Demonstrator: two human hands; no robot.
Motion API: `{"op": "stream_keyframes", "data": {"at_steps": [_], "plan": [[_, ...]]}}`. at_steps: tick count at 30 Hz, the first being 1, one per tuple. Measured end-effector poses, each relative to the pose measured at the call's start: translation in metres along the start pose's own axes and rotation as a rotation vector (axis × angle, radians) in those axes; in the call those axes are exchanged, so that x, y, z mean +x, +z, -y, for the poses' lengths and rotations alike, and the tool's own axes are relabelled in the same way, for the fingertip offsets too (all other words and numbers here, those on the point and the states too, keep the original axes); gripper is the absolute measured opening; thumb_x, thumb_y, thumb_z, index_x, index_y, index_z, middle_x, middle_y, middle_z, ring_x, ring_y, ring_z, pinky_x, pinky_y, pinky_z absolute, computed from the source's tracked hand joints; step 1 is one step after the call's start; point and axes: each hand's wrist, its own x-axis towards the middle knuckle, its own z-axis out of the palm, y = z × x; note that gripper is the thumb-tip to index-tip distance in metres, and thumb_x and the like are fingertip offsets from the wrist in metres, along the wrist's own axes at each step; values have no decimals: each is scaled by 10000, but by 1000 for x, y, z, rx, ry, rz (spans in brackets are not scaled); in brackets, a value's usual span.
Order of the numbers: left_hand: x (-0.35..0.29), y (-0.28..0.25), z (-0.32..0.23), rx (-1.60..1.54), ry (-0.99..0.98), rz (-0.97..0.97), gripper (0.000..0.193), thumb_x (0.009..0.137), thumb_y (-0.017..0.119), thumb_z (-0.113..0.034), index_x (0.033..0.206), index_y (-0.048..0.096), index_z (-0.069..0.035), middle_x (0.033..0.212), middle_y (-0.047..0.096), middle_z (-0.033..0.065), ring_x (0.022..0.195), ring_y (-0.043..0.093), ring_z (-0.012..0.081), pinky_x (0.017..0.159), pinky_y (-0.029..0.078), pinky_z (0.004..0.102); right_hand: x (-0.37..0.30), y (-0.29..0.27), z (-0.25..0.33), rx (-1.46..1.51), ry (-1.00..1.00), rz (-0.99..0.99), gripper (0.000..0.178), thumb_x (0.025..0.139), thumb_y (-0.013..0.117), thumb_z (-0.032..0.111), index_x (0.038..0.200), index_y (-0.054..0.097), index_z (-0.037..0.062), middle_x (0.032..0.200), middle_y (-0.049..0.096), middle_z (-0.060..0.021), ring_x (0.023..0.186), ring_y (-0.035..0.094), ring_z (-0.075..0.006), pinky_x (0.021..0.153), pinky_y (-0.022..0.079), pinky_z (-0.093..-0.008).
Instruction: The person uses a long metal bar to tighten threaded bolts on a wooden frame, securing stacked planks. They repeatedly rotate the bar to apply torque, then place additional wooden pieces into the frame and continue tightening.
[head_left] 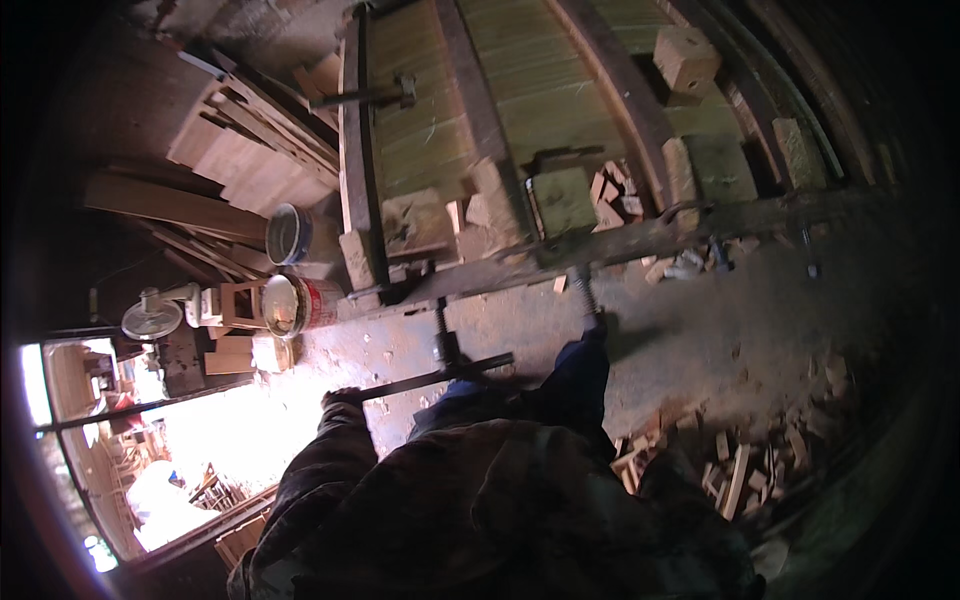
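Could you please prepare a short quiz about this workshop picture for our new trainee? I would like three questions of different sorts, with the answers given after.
1. Multiple choice: what does the left hand grip?
A) a hand saw
B) a long dark bar
C) a paintbrush

2. True or false: in the picture, the fan appears further left than the two buckets.

3. Fill in the missing word: a heap of loose wood pieces lies on the floor at the lower ____ of the picture.

Key: 1. B; 2. True; 3. right.
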Motion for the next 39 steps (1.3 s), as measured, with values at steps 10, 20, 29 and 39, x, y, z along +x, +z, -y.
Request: {"op": "stream_keyframes", "data": {"at_steps": [10,20,29,39], "plan": [[-227,75,14,34,369,-153,165,907,447,-265,856,349,-143,606,366,24,472,368,180,460,425,391,79,-209,-61,-407,-486,-250,296,873,510,430,900,681,190,887,666,-109,931,622,-333,799,513,-484],[-224,53,15,-79,186,163,303,867,568,-186,611,416,-127,459,411,23,396,398,207,534,409,404,34,-286,339,725,-637,113,194,772,701,224,698,645,53,644,623,-52,570,569,-112,526,430,-301],[-247,58,9,-23,171,263,202,855,598,-93,683,496,-63,527,453,73,491,465,221,601,459,387,32,-224,542,871,-387,68,397,726,768,209,1042,653,-2,963,693,-119,853,668,-235,771,527,-352],[-203,20,-8,-99,-77,-28,303,846,607,-228,645,397,-143,440,276,8,388,340,212,516,387,397,9,-181,521,538,-343,-21,525,641,798,405,996,706,31,941,705,-134,886,656,-262,840,499,-349]]}}
